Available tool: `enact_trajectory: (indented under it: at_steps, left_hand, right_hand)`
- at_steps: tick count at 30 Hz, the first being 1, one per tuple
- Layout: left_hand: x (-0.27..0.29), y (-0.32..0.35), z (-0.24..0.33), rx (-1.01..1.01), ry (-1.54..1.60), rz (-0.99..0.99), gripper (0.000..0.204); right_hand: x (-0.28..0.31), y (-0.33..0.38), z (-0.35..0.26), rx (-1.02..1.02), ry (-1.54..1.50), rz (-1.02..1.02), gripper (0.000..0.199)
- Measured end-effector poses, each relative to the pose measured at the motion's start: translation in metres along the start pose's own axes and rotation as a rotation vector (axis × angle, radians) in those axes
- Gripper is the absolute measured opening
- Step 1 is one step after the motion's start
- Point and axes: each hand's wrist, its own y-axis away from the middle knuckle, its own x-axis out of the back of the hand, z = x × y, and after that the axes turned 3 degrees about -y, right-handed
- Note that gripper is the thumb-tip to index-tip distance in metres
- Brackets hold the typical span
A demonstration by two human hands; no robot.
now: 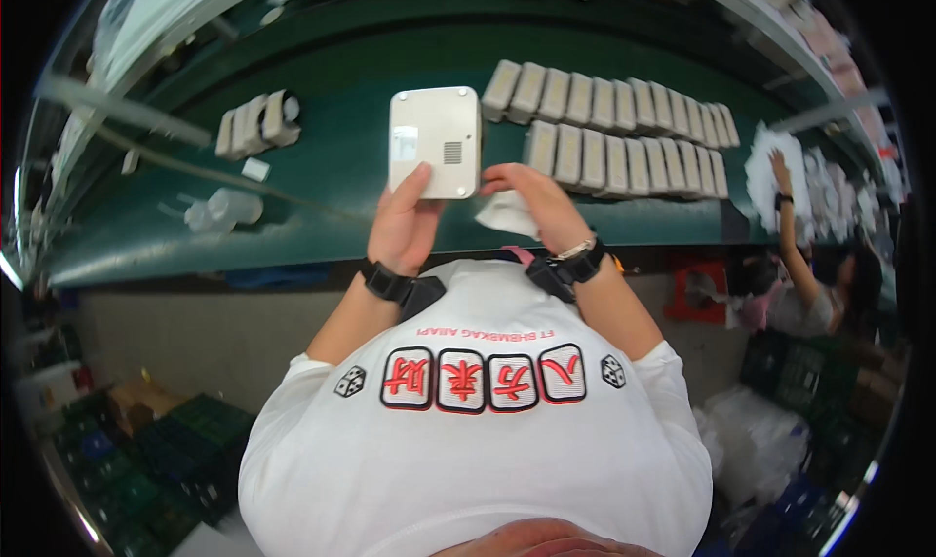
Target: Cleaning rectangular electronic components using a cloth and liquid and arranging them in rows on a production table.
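Note:
My left hand (405, 228) holds a white square plastic device (435, 141) by its lower edge, thumb on its face, above the green worktable (322, 79). The device shows a small label and a vent grille. My right hand (534, 204) is closed on a crumpled white cloth (507, 214) just right of the device's lower corner. Both wrists wear dark bands.
Two rows of several beige box-shaped units (624, 133) stand to the right. A small group of similar units (255, 123) sits at the left, with a clear plastic bottle (222, 209) nearer me. Another person's arm (790, 216) reaches onto white sheets at the far right. Green crates lie on the floor.

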Motion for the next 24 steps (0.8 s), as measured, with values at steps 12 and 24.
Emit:
enact_trajectory:
  at_steps: [12, 24]
  left_hand:
    - [-0.108, -0.024, -0.054, 0.076, -0.588, -0.623, 0.064]
    - [-0.073, -0.070, -0.129, 0.253, -0.962, -0.367, 0.052]
  right_hand:
    - [0.077, 0.115, -0.042, 0.207, -0.401, 0.486, 0.033]
    - [0.454, 0.242, 0.008, 0.010, 0.545, 1.334, 0.039]
